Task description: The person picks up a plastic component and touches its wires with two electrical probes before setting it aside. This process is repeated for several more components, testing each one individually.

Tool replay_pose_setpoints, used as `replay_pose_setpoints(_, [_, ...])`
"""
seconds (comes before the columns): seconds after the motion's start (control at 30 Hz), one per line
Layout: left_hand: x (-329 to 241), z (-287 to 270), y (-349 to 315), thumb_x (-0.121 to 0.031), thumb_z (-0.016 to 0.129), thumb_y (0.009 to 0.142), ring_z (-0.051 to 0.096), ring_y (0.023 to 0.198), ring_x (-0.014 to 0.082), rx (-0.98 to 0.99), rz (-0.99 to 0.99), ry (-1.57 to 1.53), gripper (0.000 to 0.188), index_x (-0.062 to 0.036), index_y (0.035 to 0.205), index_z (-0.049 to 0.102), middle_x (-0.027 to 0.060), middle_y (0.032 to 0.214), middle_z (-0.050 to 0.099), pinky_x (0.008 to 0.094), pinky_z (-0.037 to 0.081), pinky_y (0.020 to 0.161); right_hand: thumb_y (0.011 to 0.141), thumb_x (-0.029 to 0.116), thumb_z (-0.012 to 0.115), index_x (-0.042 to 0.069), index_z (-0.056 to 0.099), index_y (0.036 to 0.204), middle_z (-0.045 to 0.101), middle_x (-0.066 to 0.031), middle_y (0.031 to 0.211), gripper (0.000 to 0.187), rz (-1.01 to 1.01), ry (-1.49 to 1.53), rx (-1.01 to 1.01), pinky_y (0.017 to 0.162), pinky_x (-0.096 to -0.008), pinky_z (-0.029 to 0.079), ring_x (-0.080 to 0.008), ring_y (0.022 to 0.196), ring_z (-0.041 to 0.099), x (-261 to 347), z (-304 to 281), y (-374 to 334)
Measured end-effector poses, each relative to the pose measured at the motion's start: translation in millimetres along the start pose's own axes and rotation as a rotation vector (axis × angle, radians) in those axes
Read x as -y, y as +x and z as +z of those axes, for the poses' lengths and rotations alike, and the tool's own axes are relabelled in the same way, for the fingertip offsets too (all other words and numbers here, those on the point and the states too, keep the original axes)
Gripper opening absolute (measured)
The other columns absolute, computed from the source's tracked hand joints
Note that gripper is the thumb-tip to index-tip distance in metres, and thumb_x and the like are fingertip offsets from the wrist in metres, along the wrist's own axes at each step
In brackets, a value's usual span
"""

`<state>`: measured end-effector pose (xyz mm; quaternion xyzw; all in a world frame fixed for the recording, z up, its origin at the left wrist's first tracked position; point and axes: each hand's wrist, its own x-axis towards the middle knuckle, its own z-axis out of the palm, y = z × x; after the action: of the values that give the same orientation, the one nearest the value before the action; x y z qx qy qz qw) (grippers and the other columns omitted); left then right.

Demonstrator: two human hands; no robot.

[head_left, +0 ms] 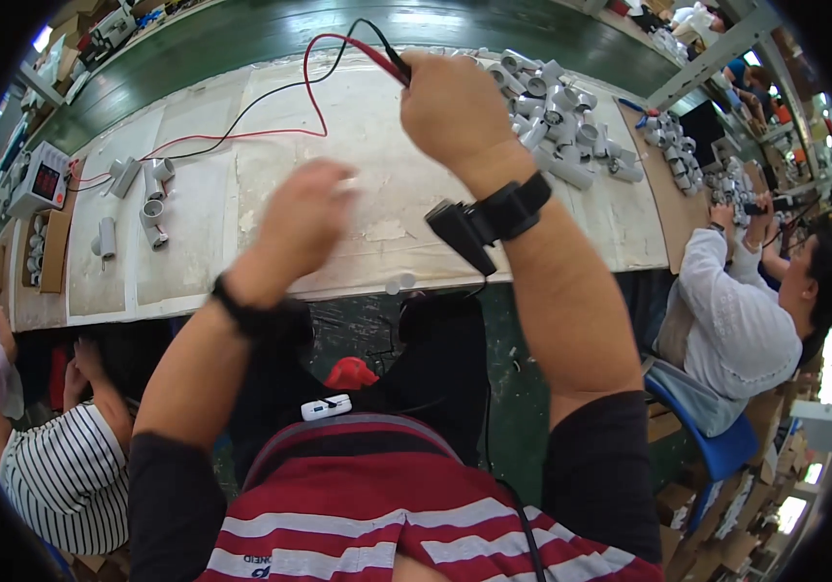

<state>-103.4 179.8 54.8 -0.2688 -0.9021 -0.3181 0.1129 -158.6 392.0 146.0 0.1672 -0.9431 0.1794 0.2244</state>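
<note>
My right hand [460, 112] is closed around the ends of a red test lead [324, 126] and a black test lead [271, 94], raised over the far middle of the table. Both leads loop up from the hand and run left across the tabletop. My left hand [307, 218] hovers over the near middle of the table, blurred by motion, so its fingers are hard to read. Just beyond my right hand, on its right, lies a heap of grey-white cylindrical fittings [557, 112]. Several similar fittings [152, 209] lie on the left of the table.
A power supply box [40, 179] with a red display stands at the far left, beside a cardboard box [52, 254] holding more fittings. A small clear piece [400, 282] sits at the table's near edge. Co-workers sit on both sides, one in white [741, 306] at the right.
</note>
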Motion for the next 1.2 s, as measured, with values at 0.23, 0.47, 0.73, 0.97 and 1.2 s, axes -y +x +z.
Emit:
replay_pose_setpoints(0.23, [-4, 128, 181, -0.015, 0.061, 0.089, 0.070, 0.094, 0.0398, -0.250, 0.210, -0.228, 0.023, -0.0005, 0.103, 0.072, 0.0207, 0.100, 0.073, 0.0471, 0.056, 0.081, 0.087, 0.013, 0.056, 0.005, 0.073, 0.090, 0.071, -0.0231, 0.083, 0.019, -0.149, -0.188, 0.005, 0.079, -0.0518, 0.056, -0.0422, 0.084, 0.070, -1, -63, 35])
replay_pose_setpoints(0.47, [12, 120, 177, -0.013, 0.058, 0.088, 0.071, 0.082, 0.0335, 0.322, -0.252, -0.308, 0.028, -0.0005, 0.110, 0.071, 0.0196, 0.095, 0.073, 0.0433, 0.055, 0.071, 0.083, 0.015, 0.071, 0.002, 0.071, 0.091, 0.069, -0.0205, 0.076, 0.016, -0.022, 0.063, 0.004, 0.070, -0.0448, 0.056, -0.0364, 0.076, 0.070, -23, -57, 20])
replay_pose_setpoints(0.73, [22, 6, -18, -0.010, 0.069, 0.089, 0.063, 0.082, 0.0181, -0.188, -0.655, -0.663, 0.040, -0.0002, 0.123, 0.051, 0.0104, 0.102, 0.065, 0.0336, 0.052, 0.071, 0.090, 0.006, 0.073, -0.002, 0.069, 0.099, 0.072, -0.0097, 0.080, 0.013, 0.474, 1.099, 0.068, 0.061, -0.0296, 0.059, -0.0174, 0.069, 0.070, 4, 37, -42])
replay_pose_setpoints(0.97, [44, -30, -82, -0.011, 0.074, 0.087, 0.064, 0.091, 0.0191, -0.357, -0.711, -0.859, 0.047, -0.0003, 0.125, 0.048, 0.0125, 0.109, 0.065, 0.0339, 0.055, 0.077, 0.093, 0.007, 0.073, -0.004, 0.067, 0.103, 0.072, -0.0117, 0.087, 0.015, 0.698, 1.482, 0.064, 0.064, -0.0287, 0.060, -0.0184, 0.070, 0.071, 92, 107, -83])
replay_pose_setpoints(1.2, [49, -27, -90, -0.010, 0.075, 0.086, 0.067, 0.095, 0.0205, -0.367, -0.586, -0.721, 0.050, 0.0009, 0.127, 0.048, 0.0162, 0.113, 0.065, 0.0345, 0.056, 0.081, 0.093, 0.006, 0.072, -0.004, 0.068, 0.101, 0.073, -0.0111, 0.085, 0.014, 0.647, 1.359, 0.068, 0.064, -0.0283, 0.060, -0.0171, 0.068, 0.070, 115, 122, -82])
